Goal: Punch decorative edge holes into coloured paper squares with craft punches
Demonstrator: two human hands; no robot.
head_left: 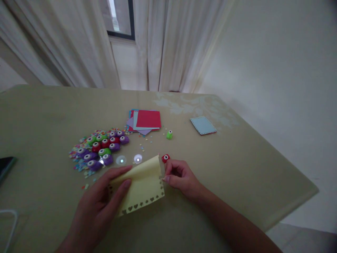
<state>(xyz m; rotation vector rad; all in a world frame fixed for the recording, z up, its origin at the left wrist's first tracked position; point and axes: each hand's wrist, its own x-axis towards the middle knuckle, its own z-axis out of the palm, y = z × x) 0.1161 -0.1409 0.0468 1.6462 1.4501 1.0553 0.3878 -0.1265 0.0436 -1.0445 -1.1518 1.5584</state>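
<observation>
A pale yellow paper sheet [140, 186] with small hearts and stars punched along its near edge lies curled on the table in front of me. My left hand [105, 196] grips its left side, thumb on top and fingers under. My right hand [180, 177] pinches the sheet's right edge with closed fingers. A small red punch [165, 158] sits on the table just above my right hand, touching neither hand.
A cluster of purple, red and green punches [104, 149] with scattered confetti lies at the left. A stack of coloured papers [145, 121], a lone green punch [169, 134] and a light blue card [203, 125] lie farther back. A dark phone [5, 165] sits at the left edge.
</observation>
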